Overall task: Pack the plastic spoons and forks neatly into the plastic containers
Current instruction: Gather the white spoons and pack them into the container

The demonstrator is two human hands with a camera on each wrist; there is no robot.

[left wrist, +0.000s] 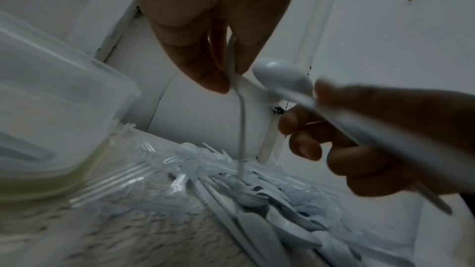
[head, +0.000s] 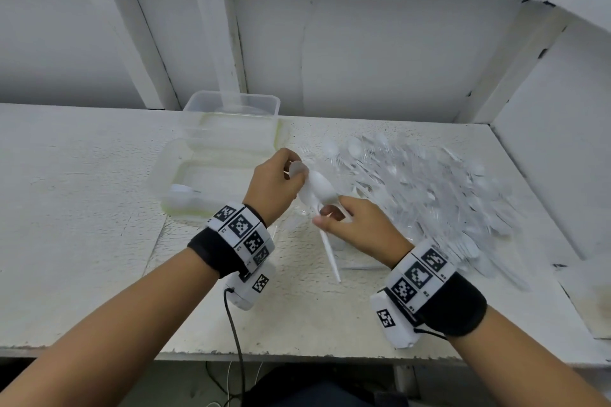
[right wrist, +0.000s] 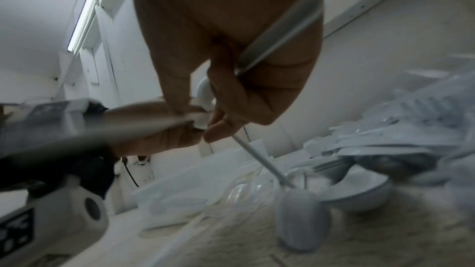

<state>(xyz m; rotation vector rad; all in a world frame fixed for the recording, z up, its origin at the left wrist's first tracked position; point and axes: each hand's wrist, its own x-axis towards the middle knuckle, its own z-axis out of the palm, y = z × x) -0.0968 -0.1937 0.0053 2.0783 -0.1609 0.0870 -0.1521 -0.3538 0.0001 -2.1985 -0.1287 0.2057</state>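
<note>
My left hand (head: 292,173) pinches the bowl of one white plastic spoon (left wrist: 232,62), whose handle hangs down toward the pile. My right hand (head: 327,215) grips a small bundle of white spoons (head: 319,190), bowls up toward the left hand and handles (head: 330,258) pointing down at me. The hands nearly touch above the table. An open clear container (head: 165,182) stands left of them, with a white spoon (head: 183,189) in it. A large heap of white spoons and clear forks (head: 429,195) lies to the right.
More clear containers (head: 231,102) are stacked behind the open one against the white wall. The white table (head: 82,208) runs to a front edge near me. A black cable (head: 234,334) hangs from my left wrist unit. A white side wall (head: 562,142) closes off the right.
</note>
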